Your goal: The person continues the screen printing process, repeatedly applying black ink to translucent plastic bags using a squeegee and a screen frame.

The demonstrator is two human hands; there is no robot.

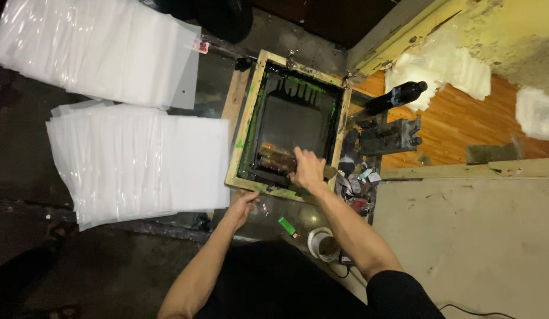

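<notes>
Gripping the squeegee (280, 160) inside the wooden screen frame (242, 127), the right hand (308, 169) lies over the tool's right end, its fingers curled down and pressed together around the handle. The squeegee rests across the near part of the dark mesh (292, 121), close to the frame's near rail. Green ink streaks the frame's inner edges.

The left hand (243, 204) sits just outside the frame's near left corner, touching or nearly touching the rail. Its fingers look loosely bent and close together, though the light is dim there and I cannot tell whether they pinch anything.

Left of the frame, a broad stack of clear plastic sheets (138, 162) lies fanned out, its right edge just beside the frame. A second stack of sheets (97, 50) lies beyond it, further from the person. Near the frame's near edge, by the right forearm, lie a small green lighter (287, 225) and a roll of tape (320, 244). Right of the frame stands a dark bottle (395, 97), tilted, beside a dark metal clamp block (389, 137), with scraps of rag or paper (357, 183) between that block and the frame's right rail.
</notes>
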